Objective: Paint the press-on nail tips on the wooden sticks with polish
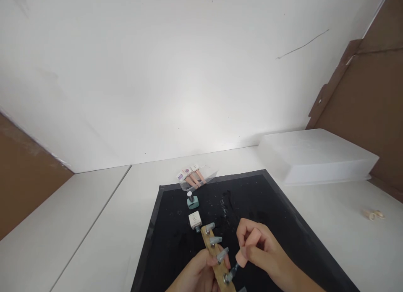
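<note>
My left hand (201, 269) is closed around a wooden nail-tip stand (221, 273), its fingers partly hidden behind the wood. Several clear grey false nail tips (215, 240) stick out from metal posts along it. Between the fingers of my right hand (270, 252) is the peach cap of a nail polish brush (252, 241). Its dark bristles meet, or nearly meet, a nail tip (228, 277) low on the stand. Beyond the stand's far end lies a square white polish bottle (194, 218), uncapped, its dark neck toward me.
A small green bottle (193, 203) with a dark stem sits farther back on the black mat (248, 199). Behind it, a clear tray (212, 173) holds peach-capped polish bottles (192, 179). At right are a white plastic bin (321, 155) and small beige pieces (373, 215).
</note>
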A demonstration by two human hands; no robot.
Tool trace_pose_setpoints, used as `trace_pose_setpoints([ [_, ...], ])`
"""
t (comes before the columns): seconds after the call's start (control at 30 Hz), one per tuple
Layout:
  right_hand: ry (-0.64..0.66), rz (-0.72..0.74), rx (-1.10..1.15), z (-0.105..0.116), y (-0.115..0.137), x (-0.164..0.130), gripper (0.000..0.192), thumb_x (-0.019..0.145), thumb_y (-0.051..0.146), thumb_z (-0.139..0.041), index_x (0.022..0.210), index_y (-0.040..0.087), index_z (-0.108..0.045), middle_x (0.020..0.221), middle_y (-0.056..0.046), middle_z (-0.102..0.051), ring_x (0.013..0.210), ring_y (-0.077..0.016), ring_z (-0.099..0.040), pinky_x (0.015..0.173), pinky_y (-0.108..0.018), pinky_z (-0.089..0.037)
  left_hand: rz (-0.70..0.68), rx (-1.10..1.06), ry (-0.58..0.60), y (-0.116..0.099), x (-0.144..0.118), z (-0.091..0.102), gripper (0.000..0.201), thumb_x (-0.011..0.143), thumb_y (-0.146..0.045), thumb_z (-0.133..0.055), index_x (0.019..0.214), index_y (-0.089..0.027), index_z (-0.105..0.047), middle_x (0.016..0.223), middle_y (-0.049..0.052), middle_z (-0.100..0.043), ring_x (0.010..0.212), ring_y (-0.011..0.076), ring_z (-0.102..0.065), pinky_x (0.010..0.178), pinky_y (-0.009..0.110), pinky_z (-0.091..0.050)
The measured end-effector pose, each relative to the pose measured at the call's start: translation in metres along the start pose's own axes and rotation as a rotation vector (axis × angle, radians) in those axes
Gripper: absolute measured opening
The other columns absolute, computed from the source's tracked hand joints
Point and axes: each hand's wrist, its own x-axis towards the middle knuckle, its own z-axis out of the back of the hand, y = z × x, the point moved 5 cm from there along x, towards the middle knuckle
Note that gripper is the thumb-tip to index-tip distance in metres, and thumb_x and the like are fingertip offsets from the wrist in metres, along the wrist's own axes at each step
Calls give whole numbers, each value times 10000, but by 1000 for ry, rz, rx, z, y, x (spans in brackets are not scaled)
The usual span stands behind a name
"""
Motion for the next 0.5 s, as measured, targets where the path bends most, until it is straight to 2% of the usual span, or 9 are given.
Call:
trace_pose_setpoints([
  [0.2, 11, 1, -32, 1, -4, 1, 96, 549, 112, -451, 524, 203, -433, 454, 57, -501, 449, -108, -442, 468, -221, -309, 2, 7, 2, -2, -1, -2, 241, 570, -384, -581, 669, -165, -556, 585, -45, -450, 525, 90, -410, 538, 231, -272],
  [0.5, -3, -15, -58, 1, -2, 0, 100, 545, 119, -450, 508, 205, -418, 467, 53, -499, 463, -105, -392, 477, -226, -285, -11, 17, -26, -3, -2, -2, 244, 566, -381, -579, 672, -163, -556, 618, -29, -465, 563, 107, -432, 560, 241, -300],
])
